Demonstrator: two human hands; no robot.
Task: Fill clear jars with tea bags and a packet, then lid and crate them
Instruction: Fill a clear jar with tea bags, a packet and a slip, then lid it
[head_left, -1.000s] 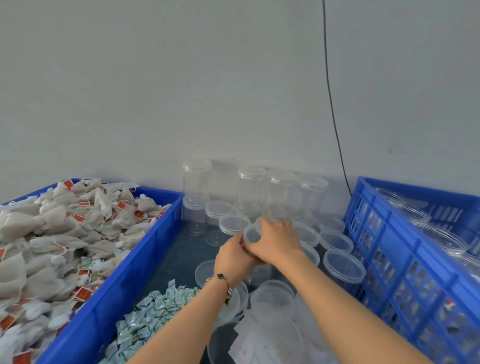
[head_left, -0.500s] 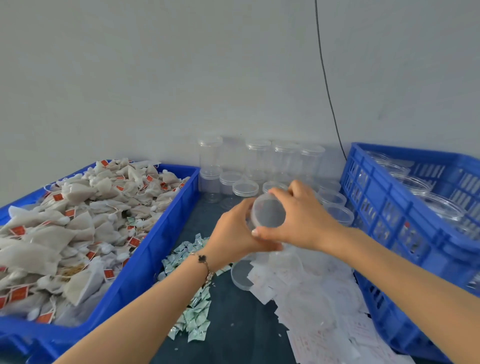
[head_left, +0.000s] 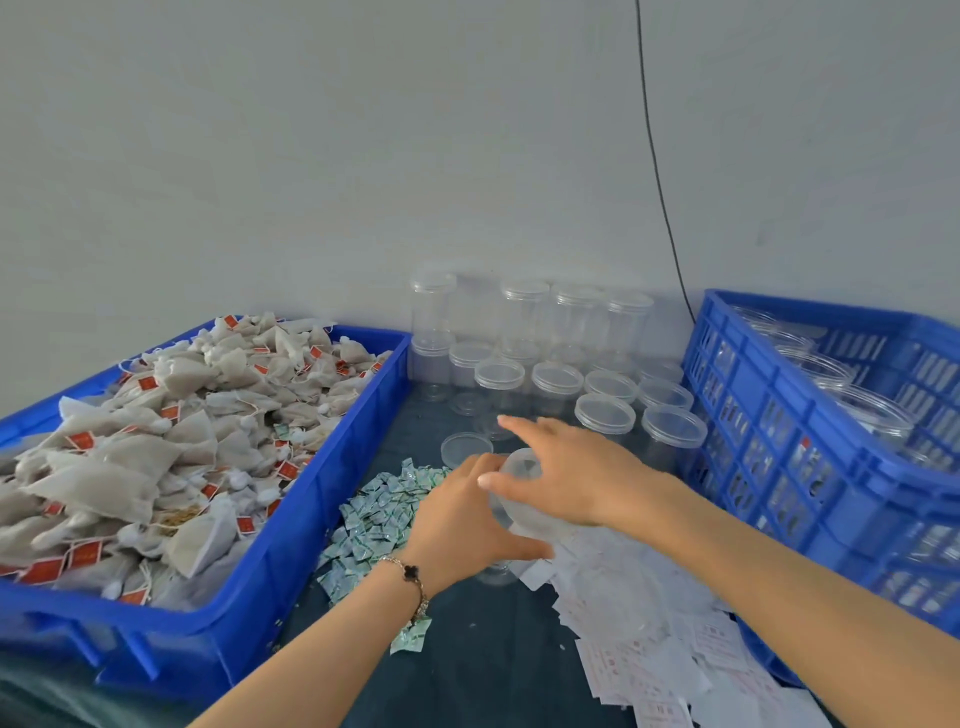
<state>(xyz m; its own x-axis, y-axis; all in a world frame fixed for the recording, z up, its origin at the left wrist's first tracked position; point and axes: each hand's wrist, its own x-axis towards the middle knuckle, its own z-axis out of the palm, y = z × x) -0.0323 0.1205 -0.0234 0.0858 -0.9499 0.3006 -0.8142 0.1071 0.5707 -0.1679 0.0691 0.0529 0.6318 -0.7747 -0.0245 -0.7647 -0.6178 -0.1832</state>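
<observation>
Over the dark table I hold a small clear jar (head_left: 524, 514), tilted, between both hands. My left hand (head_left: 462, 525) wraps its body from the left. My right hand (head_left: 571, 473) covers its lidded top (head_left: 519, 465), thumb on the lid's edge and index finger stretched out. What the jar contains cannot be made out. A heap of tea bags with red tags (head_left: 171, 447) fills the blue tray (head_left: 311, 519) to the left. Small green-white packets (head_left: 376, 514) lie just left of my left hand.
Empty lidded clear jars (head_left: 524, 322) stand in rows against the wall, and one loose lid (head_left: 464, 447) lies in front of them. A blue slatted crate (head_left: 779, 447) holding jars stands on the right. White paper slips (head_left: 649, 654) litter the table below my right arm.
Both hands have brought the jar from the rows at the back nearer to me and lower. My right hand has shifted over its top, with the index finger now stretched out.
</observation>
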